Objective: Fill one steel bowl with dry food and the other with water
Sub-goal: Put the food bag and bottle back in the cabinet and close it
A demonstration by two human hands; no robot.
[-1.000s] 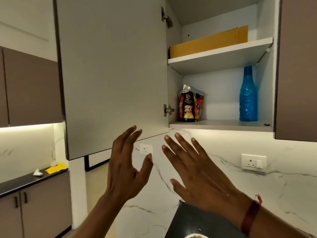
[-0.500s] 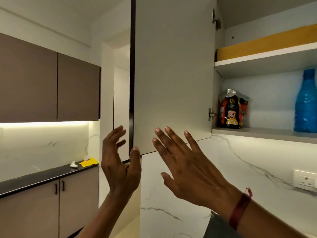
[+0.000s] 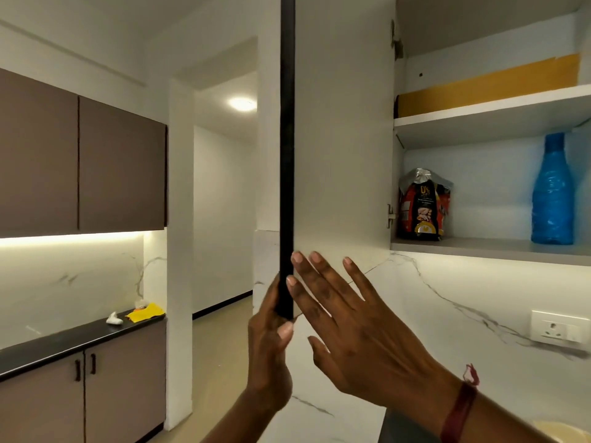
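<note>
The left hand pinches the cabinet door by its edge, and the right hand is splayed and empty. Best to swing the door wide, then reach toward 2 o'clock for the food bag.

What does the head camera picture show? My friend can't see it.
A person's left hand grips the edge of the open cabinet door, right hand spread open beside it. Inside, a food bag and a blue bottle stand on the lower shelf.

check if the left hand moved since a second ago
Yes. The left hand shifted left, away from the food bag on the shelf, and now grips the cabinet door at its dark outer edge.
</note>
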